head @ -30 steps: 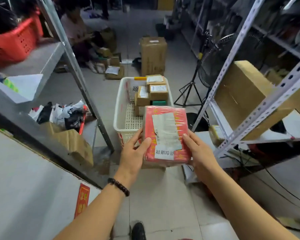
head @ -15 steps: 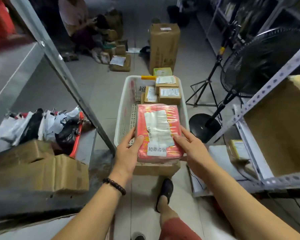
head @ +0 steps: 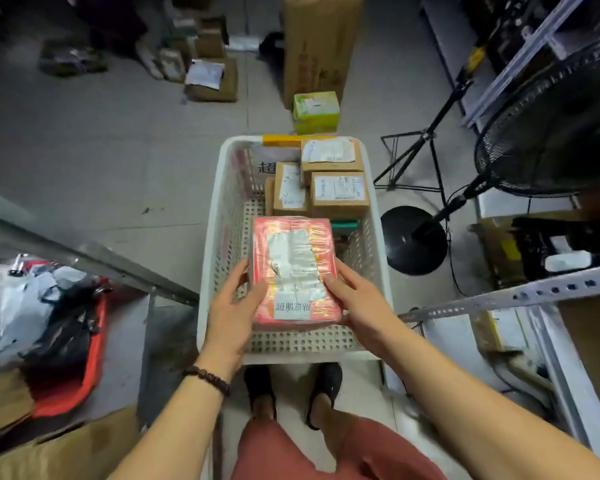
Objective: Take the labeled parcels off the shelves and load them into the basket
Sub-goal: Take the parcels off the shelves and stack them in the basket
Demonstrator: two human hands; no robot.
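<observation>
Loading step: both hands, left (head: 232, 313) and right (head: 357, 306), grip the red parcel (head: 293, 271) over the basket (head: 215, 237); next, lower and release.

Boxes (head: 338, 192) sit at the basket's (head: 215, 237) far end; the parcel (head: 293, 271) is over its near end.

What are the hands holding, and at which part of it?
Both hands hold the red parcel over the white basket: the left hand grips its left edge, the right hand its right edge, near the end closest to the person.
</observation>
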